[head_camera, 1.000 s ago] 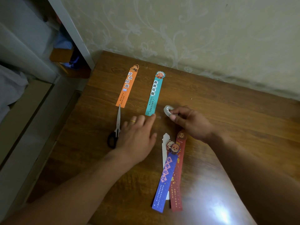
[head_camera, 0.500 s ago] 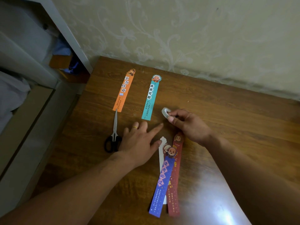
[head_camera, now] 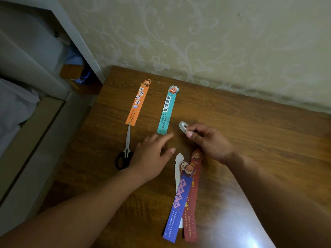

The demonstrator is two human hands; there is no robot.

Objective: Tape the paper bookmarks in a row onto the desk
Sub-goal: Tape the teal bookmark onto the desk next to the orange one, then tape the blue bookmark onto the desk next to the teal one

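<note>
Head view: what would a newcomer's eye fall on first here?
A long orange paper bookmark and a long teal paper bookmark lie side by side on the far part of the brown wooden desk. Right of the teal one, the right hand pinches a small roll of clear tape. Nearer lies a pile of overlapping bookmarks, a blue one on top.

Across the last second we see the left hand (head_camera: 152, 158) slide its fingertips off the near end of the teal bookmark (head_camera: 165, 111), which they covered at first. Its straight index finger now lies just beside that end, toward the tape roll (head_camera: 183, 126) pinched by the right hand (head_camera: 209, 142). We note also that the desk (head_camera: 259, 149) sits lower in the head view, with more wall (head_camera: 215, 42) above it.
</note>
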